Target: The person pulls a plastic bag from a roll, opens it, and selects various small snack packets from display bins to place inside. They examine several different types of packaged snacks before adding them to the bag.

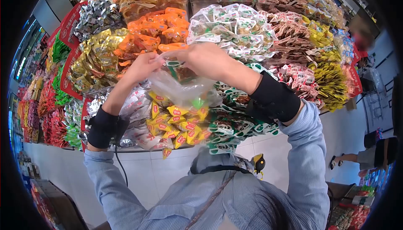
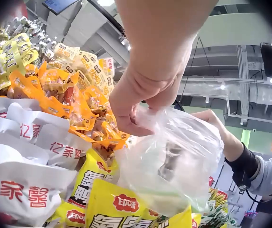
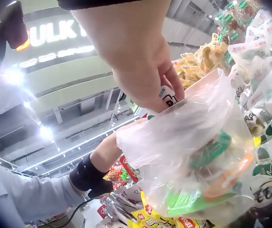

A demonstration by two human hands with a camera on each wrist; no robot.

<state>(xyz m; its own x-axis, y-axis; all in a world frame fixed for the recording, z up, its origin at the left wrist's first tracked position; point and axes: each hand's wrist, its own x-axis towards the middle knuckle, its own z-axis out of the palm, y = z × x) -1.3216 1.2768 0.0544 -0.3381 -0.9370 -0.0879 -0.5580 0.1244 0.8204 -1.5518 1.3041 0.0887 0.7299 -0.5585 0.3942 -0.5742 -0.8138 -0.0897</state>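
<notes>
A thin clear plastic bag (image 1: 184,88) hangs over the yellow snack packets (image 1: 182,123), its mouth upward. My left hand (image 1: 145,67) pinches the bag's rim between thumb and fingers, seen close in the left wrist view. At the bag's mouth, my right hand (image 1: 205,60) holds a small snack packet (image 3: 168,96) with white and black print, its lower part hidden by the bag. Through the bag's wall in the right wrist view show green and orange packets (image 3: 200,202). Behind the hands lie orange packets (image 1: 172,30).
Gold packets (image 1: 98,55) fill the left of the sloped display. White packets with green marks (image 1: 235,30) lie at the back, yellow packets (image 1: 333,83) at the right. Red signs (image 1: 69,68) edge the left side. Another person's legs (image 1: 348,159) show at the right.
</notes>
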